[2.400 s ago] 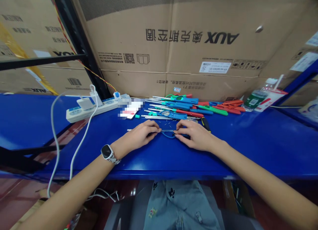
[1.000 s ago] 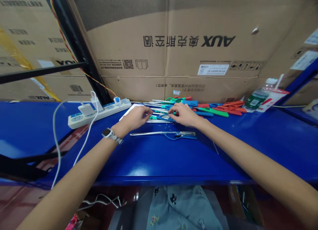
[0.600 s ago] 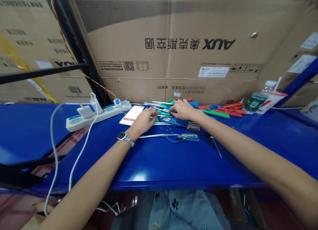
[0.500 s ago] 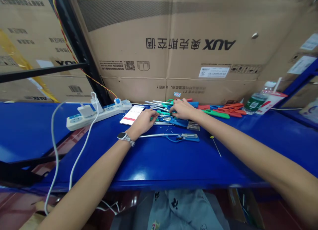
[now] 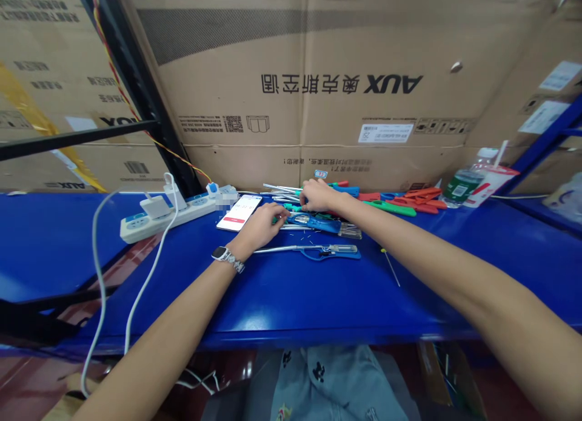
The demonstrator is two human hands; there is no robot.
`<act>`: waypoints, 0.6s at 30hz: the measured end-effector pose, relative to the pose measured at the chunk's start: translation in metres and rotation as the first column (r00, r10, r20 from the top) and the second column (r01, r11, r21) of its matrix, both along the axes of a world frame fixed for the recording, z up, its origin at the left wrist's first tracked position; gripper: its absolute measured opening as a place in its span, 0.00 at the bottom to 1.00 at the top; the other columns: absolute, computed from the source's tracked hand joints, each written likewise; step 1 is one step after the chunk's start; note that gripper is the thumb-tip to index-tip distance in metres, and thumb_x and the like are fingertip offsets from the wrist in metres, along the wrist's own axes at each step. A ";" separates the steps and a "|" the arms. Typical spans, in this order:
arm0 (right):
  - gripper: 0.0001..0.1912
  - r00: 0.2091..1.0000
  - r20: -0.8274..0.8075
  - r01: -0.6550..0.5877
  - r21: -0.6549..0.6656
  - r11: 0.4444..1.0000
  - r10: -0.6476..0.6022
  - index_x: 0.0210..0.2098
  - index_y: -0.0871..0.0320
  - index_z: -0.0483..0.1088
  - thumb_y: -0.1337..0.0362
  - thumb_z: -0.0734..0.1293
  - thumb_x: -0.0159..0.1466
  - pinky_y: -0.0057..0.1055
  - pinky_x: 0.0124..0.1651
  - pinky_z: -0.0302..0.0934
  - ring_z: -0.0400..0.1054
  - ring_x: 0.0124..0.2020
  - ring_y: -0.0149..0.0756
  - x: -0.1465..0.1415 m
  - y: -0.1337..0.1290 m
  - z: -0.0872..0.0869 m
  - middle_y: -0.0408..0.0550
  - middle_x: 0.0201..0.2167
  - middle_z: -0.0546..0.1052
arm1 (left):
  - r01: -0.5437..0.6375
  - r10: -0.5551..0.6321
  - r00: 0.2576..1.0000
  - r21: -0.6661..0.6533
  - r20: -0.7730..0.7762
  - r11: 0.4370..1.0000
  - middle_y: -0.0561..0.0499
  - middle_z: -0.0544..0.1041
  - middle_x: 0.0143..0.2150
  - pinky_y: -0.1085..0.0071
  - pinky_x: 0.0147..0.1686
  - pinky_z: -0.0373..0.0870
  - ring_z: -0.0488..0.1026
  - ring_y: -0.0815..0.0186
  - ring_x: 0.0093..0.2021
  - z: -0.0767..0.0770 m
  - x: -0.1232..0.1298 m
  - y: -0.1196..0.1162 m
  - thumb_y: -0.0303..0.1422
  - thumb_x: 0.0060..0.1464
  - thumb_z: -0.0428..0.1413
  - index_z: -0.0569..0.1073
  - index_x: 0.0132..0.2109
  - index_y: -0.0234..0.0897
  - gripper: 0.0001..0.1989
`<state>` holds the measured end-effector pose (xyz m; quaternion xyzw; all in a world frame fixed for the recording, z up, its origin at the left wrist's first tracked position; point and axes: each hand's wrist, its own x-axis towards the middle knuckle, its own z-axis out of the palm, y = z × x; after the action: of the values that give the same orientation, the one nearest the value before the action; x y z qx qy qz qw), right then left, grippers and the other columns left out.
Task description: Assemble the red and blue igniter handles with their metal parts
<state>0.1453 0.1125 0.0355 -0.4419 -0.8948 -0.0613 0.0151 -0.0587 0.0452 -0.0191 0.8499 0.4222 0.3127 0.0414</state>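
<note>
A blue lighter (image 5: 336, 251) lies nearest you. Just beyond it, your left hand (image 5: 264, 225) arches palm-down, fingers bent toward the thumb; farther out, your right hand (image 5: 319, 196) angles fingers-down at the lighter pile (image 5: 314, 222), which spreads between both hands. I can't tell whether either one pinches anything, the fingertips being unclear.

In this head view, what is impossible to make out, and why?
In the head view:
What the right hand grips, if anything: its back is in the way.
Whether the left hand holds something: its own fingers block the view.
Front lighter: its rod tip is behind the left wrist.
Phone: digits too small and blurred.
White pack: cut off by the right edge.
</note>
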 end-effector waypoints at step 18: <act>0.16 0.250 -0.925 -0.348 -0.360 0.866 -0.284 0.38 0.55 0.71 0.51 0.74 0.58 0.35 0.41 0.68 0.76 0.36 0.38 0.054 -0.093 -0.041 0.45 0.33 0.80 | 0.245 -0.256 0.964 0.128 0.074 0.961 0.46 0.70 0.54 0.59 0.51 0.76 0.75 0.60 0.50 0.022 0.055 -0.059 0.34 0.65 0.60 0.68 0.61 0.44 0.19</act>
<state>0.1991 0.0196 -0.0057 -0.3528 -0.6846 0.4560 0.4460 -0.0039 -0.0135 0.0025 0.8826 0.2898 0.3669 0.0494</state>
